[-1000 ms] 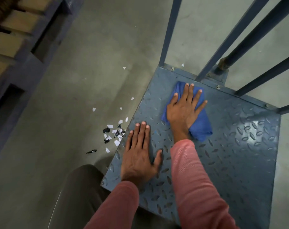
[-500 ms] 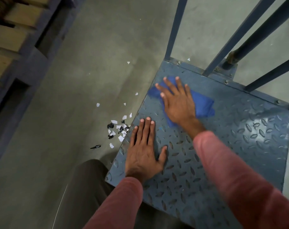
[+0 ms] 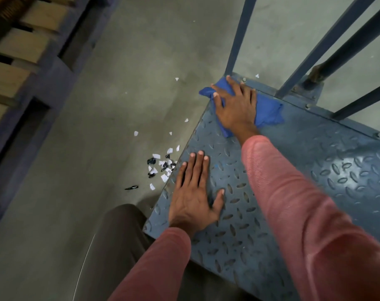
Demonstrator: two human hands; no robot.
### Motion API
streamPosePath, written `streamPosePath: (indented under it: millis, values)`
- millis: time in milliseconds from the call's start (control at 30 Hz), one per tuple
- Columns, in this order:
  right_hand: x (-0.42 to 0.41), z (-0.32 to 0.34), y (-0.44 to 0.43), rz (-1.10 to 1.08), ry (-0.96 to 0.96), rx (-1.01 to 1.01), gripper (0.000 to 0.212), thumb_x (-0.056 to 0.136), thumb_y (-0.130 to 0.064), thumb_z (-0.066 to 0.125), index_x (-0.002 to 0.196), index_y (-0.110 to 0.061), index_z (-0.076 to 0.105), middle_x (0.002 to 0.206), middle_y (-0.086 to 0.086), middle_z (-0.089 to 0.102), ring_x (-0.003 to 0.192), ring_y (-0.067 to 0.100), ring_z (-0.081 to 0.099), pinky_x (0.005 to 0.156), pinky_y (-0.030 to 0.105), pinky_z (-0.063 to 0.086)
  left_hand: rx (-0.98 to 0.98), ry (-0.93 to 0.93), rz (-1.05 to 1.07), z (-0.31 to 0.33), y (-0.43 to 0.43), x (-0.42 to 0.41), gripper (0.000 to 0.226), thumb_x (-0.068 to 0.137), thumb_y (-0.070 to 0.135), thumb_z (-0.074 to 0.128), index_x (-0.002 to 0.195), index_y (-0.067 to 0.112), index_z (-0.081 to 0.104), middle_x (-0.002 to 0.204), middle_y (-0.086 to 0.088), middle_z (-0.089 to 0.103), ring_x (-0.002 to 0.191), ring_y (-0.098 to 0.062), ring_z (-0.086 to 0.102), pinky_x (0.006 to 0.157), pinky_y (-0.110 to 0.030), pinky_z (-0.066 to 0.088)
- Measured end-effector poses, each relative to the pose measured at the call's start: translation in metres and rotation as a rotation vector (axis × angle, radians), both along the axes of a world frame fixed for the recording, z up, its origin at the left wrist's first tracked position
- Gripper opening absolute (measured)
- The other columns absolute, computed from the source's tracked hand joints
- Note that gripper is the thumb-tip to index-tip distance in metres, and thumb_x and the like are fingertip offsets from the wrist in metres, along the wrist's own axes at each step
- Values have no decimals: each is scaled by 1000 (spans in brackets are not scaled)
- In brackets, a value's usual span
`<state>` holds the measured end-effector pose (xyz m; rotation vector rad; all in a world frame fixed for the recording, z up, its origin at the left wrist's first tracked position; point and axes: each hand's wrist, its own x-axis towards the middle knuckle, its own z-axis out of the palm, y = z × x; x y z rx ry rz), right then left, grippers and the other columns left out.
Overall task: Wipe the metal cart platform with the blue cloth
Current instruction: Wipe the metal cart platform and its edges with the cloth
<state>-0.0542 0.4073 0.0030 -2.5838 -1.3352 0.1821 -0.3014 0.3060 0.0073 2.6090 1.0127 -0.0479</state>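
head view: right hand (image 3: 235, 107) reaches forward to the far left corner of the metal cart platform (image 3: 304, 170), palm down, fingers spread flat, pressing on the blue cloth (image 3: 268, 112) rather than closing around it. the cloth lies bunched under that palm, one end poking past the platform's left edge, the other spilling out to the right of the wrist. left hand (image 3: 193, 196) rests flat and open on the platform's near left edge, fingers straight, thumb out, holding nothing. both forearms wear pink sleeves (image 3: 304, 213). much of the cloth is hidden beneath the hand. white and dark scraps (image 3: 160, 166) lie on the concrete floor (image 3: 119, 105) just beside the platform. dark rails (image 3: 239, 33) rise from its far side, cut off at the top.
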Motion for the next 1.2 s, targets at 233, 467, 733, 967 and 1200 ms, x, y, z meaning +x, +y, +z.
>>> streamPosePath:
  millis: [233, 467, 733, 967, 1200]
  values:
    - [-59, 1, -133, -140, -164, 28, 47, 105, -59, 40, 150, -48, 46, 157, -3, 45, 122, 33, 50, 99, 47, 39, -5, -22, 17, 4, -1, -1, 92, 103, 62, 35, 169, 8, 2, 178, -9, -6, 164, -21, -14, 134, -47, 5]
    - [-51, 0, -191, -395, -143, 45, 51, 104, -64, 42, 150, -45, 48, 159, -1, 44, 148, 30, 35, 120, 61, 16, 7, -6, 13, 0, 0, -2, 92, 103, 64, 30, 169, 8, 0, 178, -10, -8, 164, -23, -13, 134, -48, 4]
    - [-52, -4, -115, -174, -49, -24, 68, 104, -59, 26, 164, -28, 22, 174, 2, 8, 161, 26, -2, 129, 50, 1, 37, 22, 9, -2, 1, 0, 91, 104, 65, 28, 169, 7, 0, 178, -12, -5, 165, -25, -11, 133, -49, 8]
    - [-35, 9, -79, -171, 101, 225, 46, 105, -26, 48, 150, -23, 54, 161, 4, 43, 154, 28, 30, 128, 39, 18, 32, 30, 5, -3, 1, 0, 92, 103, 66, 25, 169, 8, -5, 178, -11, -11, 164, -24, -15, 134, -48, 3]
    - [-55, 1, -101, 80, -46, 136, 51, 105, -31, 39, 156, -31, 43, 167, -2, 32, 159, 25, 16, 129, 47, 11, 37, 14, 6, -3, 1, 1, 92, 104, 64, 29, 169, 8, -2, 178, -12, -8, 164, -24, -13, 134, -49, 4]
